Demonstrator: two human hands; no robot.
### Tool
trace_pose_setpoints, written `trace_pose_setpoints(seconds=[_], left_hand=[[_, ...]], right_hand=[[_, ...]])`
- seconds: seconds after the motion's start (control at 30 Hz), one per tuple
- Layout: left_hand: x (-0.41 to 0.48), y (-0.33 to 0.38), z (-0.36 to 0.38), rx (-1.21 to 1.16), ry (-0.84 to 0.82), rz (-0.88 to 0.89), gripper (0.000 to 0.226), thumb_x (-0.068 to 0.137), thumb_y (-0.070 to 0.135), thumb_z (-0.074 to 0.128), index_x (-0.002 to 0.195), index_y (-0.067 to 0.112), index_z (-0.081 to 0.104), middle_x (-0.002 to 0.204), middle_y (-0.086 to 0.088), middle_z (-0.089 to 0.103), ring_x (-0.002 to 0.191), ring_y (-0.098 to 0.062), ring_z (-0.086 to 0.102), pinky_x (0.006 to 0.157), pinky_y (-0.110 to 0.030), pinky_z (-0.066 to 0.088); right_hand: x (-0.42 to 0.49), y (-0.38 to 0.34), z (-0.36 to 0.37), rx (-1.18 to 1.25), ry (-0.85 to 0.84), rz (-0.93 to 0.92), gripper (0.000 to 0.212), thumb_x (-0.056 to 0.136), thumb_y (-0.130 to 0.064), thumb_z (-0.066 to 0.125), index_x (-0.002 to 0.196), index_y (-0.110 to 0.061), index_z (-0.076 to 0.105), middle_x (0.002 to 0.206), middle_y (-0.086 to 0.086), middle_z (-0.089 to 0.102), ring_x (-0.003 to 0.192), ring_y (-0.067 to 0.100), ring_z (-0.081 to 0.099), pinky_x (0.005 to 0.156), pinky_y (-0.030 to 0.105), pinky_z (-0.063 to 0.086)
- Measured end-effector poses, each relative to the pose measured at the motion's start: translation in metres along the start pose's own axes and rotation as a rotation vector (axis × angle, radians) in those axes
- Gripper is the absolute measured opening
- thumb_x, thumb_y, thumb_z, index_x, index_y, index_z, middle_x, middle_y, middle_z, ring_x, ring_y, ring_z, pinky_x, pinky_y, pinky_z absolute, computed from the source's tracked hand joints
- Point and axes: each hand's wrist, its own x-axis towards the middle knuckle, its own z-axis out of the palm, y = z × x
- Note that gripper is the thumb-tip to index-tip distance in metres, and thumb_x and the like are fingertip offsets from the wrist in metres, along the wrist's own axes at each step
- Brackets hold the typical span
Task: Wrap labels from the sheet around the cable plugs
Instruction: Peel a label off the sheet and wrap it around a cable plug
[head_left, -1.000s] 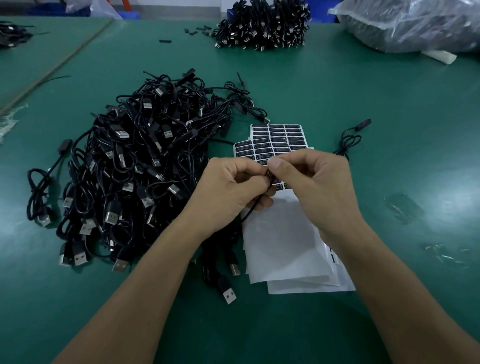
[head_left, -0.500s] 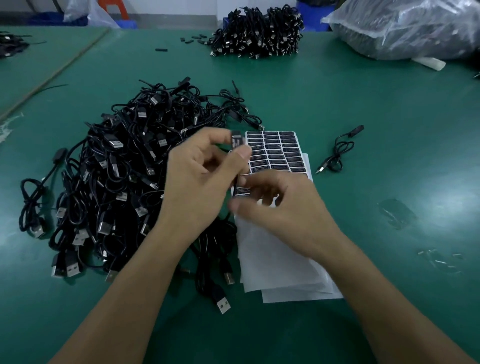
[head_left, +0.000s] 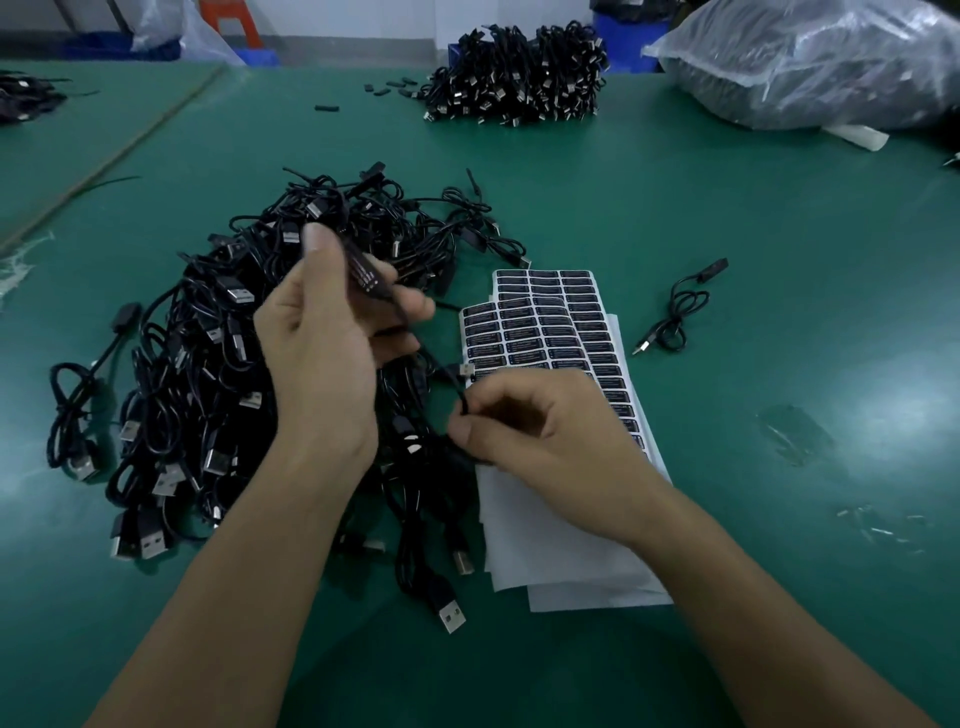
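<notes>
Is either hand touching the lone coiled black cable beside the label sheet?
No, the coiled black cable lies on the green mat, apart from the left hand and right hand.

Two bare forearms, uncovered to the lower edge, end in a bare left hand (head_left: 332, 332) and right hand (head_left: 545, 431).

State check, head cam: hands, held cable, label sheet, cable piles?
left hand, grips labelled plug, raised
right hand, pinches its cable lower down
label sheet, flat, near part bare backing
cable pile, loose, tangled
single cable, coiled, lying apart at right
</notes>
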Motion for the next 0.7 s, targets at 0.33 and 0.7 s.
trace_pose_setpoints(seconds=[0.33, 0.7], left_hand=[[0.006, -0.016, -0.007, 0.221, 0.038, 0.005, 0.036, 0.108, 0.023, 0.045, 0.082, 0.015, 0.068, 0.069, 0.005, 0.070, 0.063, -0.007, 0.063, 0.052, -0.020, 0.050], [0.001, -0.036, -0.010, 0.854, -0.178, 0.175, 0.017, 0.100, 0.020, 0.056, 0.090, 0.031, 0.065, 0.074, 0.007, 0.067, 0.057, -0.009, 0.057, 0.054, -0.031, 0.051]], right_hand=[[0.028, 0.012, -0.099, 0.397, 0.826, 0.283, 0.015, 0.092, -0.004, 0.066, 0.079, -0.010, 0.067, 0.059, 0.000, 0.065, 0.052, 0.009, 0.061, 0.047, 0.019, 0.044], [0.046, 0.070, -0.149, -0.088, 0.933, 0.658, 0.042, 0.091, -0.024, 0.067, 0.106, 0.015, 0.063, 0.076, 0.013, 0.044, 0.068, 0.026, 0.042, 0.057, 0.031, 0.038]])
